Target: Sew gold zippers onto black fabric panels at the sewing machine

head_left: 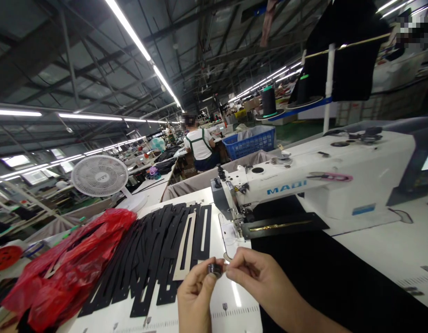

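My left hand (197,292) is closed, with thumb and fingers pinching a small dark, shiny bobbin (214,269). Close to the bobbin's right side, my right hand (255,274) has its thumb and forefinger pressed together; whatever is between them is too fine to make out. Just beyond both hands stands a white sewing machine (290,180). Under its presser foot lies a black strip (286,225) with a gold-coloured zipper along its slot, and black fabric (304,273) spreads to the right.
Many slotted black pieces (154,249), with one cream piece (186,245) on top, lie left of the hands. A red plastic bag (78,263) and white fan (101,175) are farther left. Thread cones (268,101) stand behind. A person (199,144) works ahead near a blue basket (250,142).
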### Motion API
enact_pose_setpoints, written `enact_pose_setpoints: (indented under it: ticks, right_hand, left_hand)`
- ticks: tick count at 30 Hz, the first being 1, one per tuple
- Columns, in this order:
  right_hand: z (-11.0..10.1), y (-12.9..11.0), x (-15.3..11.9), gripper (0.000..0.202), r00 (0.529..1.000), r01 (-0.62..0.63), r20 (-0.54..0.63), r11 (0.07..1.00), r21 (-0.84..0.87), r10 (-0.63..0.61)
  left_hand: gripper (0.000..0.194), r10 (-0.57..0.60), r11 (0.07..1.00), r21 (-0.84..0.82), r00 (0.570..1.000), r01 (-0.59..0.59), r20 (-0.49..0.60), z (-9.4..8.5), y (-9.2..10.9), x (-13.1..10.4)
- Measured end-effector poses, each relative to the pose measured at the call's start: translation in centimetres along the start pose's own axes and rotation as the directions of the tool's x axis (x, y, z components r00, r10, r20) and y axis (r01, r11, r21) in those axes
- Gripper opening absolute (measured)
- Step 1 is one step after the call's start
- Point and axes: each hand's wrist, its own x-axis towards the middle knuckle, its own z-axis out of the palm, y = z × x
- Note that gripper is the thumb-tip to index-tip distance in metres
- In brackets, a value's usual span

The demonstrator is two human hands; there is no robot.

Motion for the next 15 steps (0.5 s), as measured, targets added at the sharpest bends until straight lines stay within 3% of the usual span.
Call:
enact_pose_setpoints:
  ticks: [4,7,9,11,15]
  right_hand:
    - [-1.0,-1.3,0.8,0.015,0.972,0.22,-0.029,0.949,-0.225,-0.232]
    - [-1.5,-2.3,1.5,0.014,0.914,0.405,0.141,0.851,-0.333,-0.38]
    - [-1.8,-2.8,1.6,0.017,0.872,0.485,0.266,0.791,-0.373,-0.41]
    - [-2.3,-3.1,1.5,0.018,0.868,0.491,0.308,0.765,-0.418,-0.389]
    - [-2.9,-3.0,1.0,0.017,0.929,0.364,0.229,0.817,-0.446,-0.289]
  left_hand:
    - [0.039,-0.006,0.993,0.114,0.993,-0.007,0.116,0.4,0.5,-0.3]
    - [0.04,-0.006,0.975,0.214,0.955,-0.06,0.297,0.6,0.8,-0.6]
    - [0.043,-0.047,0.974,0.222,0.932,-0.037,0.359,0.5,0.8,-0.7]
    - [0.041,-0.096,0.984,0.172,0.928,0.035,0.359,0.1,0.6,-0.7]
    - [0.034,-0.156,0.986,-0.004,0.93,0.167,0.334,0.0,0.4,-1.0]
